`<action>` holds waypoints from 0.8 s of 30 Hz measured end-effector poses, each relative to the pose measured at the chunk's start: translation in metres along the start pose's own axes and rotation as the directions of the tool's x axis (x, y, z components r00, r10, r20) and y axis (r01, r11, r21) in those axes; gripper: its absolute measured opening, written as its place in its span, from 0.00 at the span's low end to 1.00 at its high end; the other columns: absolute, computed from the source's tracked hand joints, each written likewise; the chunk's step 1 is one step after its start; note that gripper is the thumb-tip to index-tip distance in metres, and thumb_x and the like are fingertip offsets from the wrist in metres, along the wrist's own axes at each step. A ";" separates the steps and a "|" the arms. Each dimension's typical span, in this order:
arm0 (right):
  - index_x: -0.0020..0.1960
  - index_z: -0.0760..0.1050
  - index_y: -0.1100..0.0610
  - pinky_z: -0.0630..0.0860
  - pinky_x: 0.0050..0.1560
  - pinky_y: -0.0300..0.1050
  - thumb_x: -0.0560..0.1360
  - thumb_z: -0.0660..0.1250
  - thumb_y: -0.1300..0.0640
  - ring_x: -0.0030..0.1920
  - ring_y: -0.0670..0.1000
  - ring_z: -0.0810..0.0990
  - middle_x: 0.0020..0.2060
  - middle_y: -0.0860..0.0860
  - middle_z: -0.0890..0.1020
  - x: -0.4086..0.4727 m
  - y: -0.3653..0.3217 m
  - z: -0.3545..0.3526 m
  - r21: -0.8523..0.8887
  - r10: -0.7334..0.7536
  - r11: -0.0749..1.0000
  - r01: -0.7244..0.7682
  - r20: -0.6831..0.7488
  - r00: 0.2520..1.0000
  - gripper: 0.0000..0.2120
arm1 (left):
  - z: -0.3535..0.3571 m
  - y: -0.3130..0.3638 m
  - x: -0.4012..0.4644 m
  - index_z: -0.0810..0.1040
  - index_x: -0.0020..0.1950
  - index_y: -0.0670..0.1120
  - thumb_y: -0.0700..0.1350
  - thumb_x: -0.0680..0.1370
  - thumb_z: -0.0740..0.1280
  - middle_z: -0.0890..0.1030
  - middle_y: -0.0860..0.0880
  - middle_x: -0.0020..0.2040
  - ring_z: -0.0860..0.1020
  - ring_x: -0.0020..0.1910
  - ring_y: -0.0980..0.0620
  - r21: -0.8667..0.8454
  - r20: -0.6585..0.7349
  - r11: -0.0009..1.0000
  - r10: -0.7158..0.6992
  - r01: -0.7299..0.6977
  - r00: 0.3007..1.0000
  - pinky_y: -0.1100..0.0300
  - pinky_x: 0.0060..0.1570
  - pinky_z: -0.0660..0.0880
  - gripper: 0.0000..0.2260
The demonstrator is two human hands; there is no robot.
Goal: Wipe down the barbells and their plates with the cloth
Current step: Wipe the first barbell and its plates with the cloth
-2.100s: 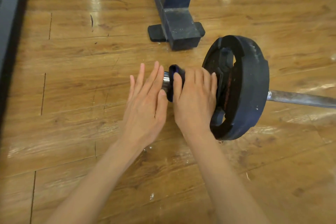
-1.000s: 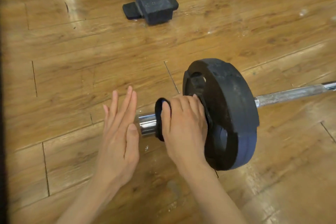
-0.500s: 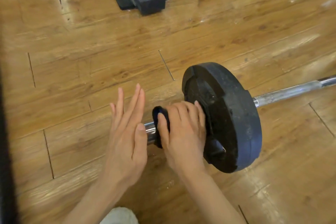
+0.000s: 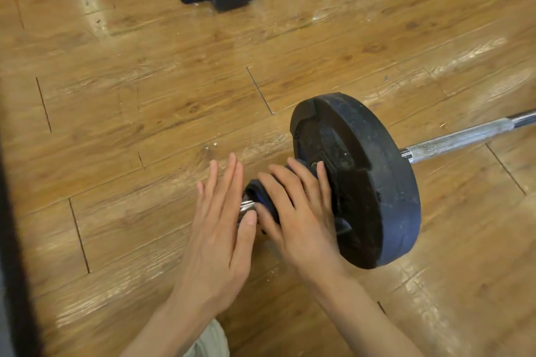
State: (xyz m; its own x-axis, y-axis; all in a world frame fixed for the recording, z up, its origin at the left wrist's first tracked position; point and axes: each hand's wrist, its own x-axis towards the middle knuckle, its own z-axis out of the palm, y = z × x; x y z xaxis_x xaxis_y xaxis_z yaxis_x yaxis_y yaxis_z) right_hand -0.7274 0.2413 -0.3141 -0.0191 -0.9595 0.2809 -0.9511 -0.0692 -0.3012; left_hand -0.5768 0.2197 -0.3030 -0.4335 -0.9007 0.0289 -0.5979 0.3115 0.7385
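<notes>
Barbell (image 4: 464, 136) sleeve wrapped in cloth (image 4: 261, 191), gripped by right hand (image 4: 301, 211); left hand (image 4: 220, 226) flat-fingered at nine o'clock; risked rolling, pinching fingers against plate (image 4: 374, 182)

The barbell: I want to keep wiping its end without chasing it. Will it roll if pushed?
Probably. The barbell rests on one round plate on a smooth wood floor, with nothing chocking it. The plate looks thick and heavy, so it should resist light pushes; the flat left hand at the sleeve end may help steady it.
</notes>
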 end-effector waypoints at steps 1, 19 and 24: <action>0.65 0.74 0.56 0.52 0.78 0.58 0.83 0.57 0.49 0.70 0.55 0.70 0.62 0.53 0.80 0.000 -0.005 0.001 0.030 0.039 0.999 -0.038 -0.013 0.999 0.17 | 0.000 0.000 0.001 0.53 0.83 0.45 0.59 0.86 0.43 0.52 0.54 0.83 0.45 0.82 0.53 0.000 0.000 1.000 0.002 -0.002 1.000 0.58 0.78 0.39 0.28; 0.59 0.74 0.49 0.67 0.56 0.33 0.84 0.52 0.45 0.52 0.41 0.72 0.49 0.38 0.73 -0.009 -0.022 -0.158 0.315 0.047 0.935 -0.163 0.346 0.937 0.14 | -0.014 0.038 0.025 0.54 0.82 0.45 0.55 0.86 0.45 0.53 0.51 0.83 0.45 0.82 0.50 -0.111 0.076 0.967 0.238 -0.229 0.968 0.52 0.79 0.40 0.27; 0.55 0.77 0.55 0.68 0.53 0.33 0.84 0.53 0.49 0.49 0.45 0.73 0.48 0.44 0.76 -0.024 -0.001 -0.193 0.164 0.041 0.982 -0.096 0.313 0.949 0.16 | -0.009 0.065 0.025 0.51 0.83 0.45 0.56 0.86 0.45 0.49 0.52 0.83 0.43 0.82 0.51 -0.105 0.104 0.941 0.331 -0.321 0.938 0.52 0.79 0.40 0.27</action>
State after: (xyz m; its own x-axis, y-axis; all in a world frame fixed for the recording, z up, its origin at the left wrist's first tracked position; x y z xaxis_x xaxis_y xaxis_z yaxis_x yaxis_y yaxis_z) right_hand -0.7856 0.3174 -0.1447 0.0396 -0.9987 -0.0314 -0.8813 -0.0202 -0.4721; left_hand -0.6205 0.2142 -0.2483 -0.6748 -0.7099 0.2019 -0.3530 0.5507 0.7564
